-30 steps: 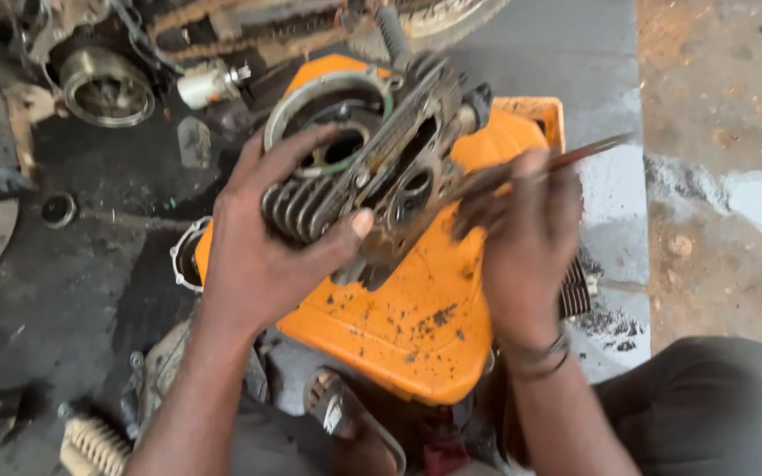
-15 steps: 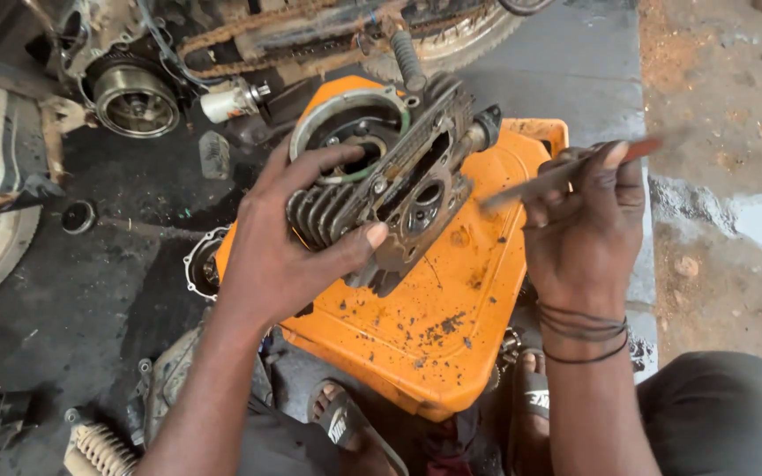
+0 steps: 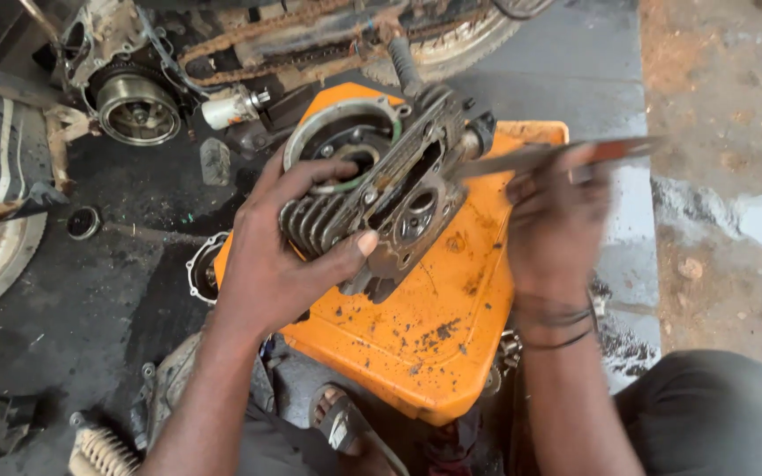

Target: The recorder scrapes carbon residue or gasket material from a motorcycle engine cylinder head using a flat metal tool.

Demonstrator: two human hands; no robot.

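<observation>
Fingers of the left hand [image 3: 280, 256] curl round the near, finned side of a grimy metal cylinder head [image 3: 381, 203], thumb pressed flat against its gasket face, so the grip is closed firmly on the casting and props it tilted above the orange plastic container [image 3: 416, 326]. The head's long axis runs from near left up to far right, its ported face turned toward the right hand [image 3: 553, 225], which is the nearer one to that open face. The right hand is blurred; its fingers look wrapped shut round a slim tool [image 3: 557, 157], seemingly a flat blade with a reddish end, lying almost level with its tip pointing left at the head's far right corner. The container is smooth, spattered with dark oily grit. The cooling fins are ribbed and black with grease. Farther off, on the oil-stained ground, stands a motorcycle engine [image 3: 138, 106] with a round steel rotor, a rusty chain [image 3: 293, 44] and a tyre [image 3: 460, 40].
</observation>
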